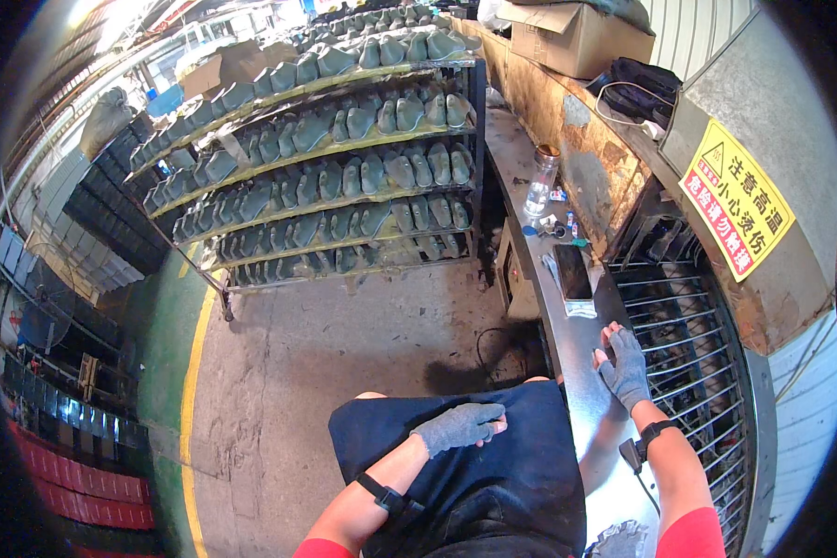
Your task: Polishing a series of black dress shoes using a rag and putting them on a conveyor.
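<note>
My left hand [460, 426], in a grey fingerless glove, lies palm down on the dark blue apron [502, 474] over my lap. Its fingers are loosely stretched out, and no object shows in it. To the right, my right hand [623, 367] wears the same kind of glove and rests at the edge of a narrow metal ledge [581, 367]. Its fingers are apart and hold nothing. Just beyond these fingertips lies a dark, flat, phone-like rectangle [573, 271]. Both wrists carry black straps with a small block.
A multi-tier rack [479, 158] of grey-green shoe-shaped forms stands ahead. Beside my right arm runs a metal bar grate [688, 372], below a yellow warning sign [737, 200]. A clear bottle [541, 181] and small items stand farther along the ledge. Dark stacked crates [112, 200] line the left.
</note>
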`<act>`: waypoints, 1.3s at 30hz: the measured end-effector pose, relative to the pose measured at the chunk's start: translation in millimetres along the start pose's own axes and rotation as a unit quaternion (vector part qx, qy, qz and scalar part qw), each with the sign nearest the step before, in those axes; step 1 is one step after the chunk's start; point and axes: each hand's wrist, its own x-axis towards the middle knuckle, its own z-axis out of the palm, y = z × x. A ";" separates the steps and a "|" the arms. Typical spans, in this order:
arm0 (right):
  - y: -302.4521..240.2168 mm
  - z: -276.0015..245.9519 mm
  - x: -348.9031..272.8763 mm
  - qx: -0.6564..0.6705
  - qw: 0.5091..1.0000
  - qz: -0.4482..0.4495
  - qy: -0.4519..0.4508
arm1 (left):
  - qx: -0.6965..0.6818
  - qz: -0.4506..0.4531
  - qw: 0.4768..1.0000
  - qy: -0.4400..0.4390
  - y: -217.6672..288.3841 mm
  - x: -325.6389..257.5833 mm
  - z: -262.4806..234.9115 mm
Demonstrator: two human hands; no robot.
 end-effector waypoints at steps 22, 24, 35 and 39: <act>-0.1 0.1 -0.2 0.006 1.000 -0.007 0.002 | 0.002 0.001 1.000 -0.003 -2.3 1.3 0.3; -0.3 -0.5 -0.1 0.002 1.000 -0.008 0.003 | 0.001 -0.002 1.000 -0.006 -0.3 1.1 -0.1; -1.7 -1.6 -0.4 0.005 1.000 -0.002 -0.001 | 0.004 -0.006 1.000 -0.008 0.0 0.1 -0.6; -1.6 -1.7 0.0 0.002 1.000 0.001 -0.004 | 0.003 0.008 1.000 -0.010 -1.3 0.9 -0.8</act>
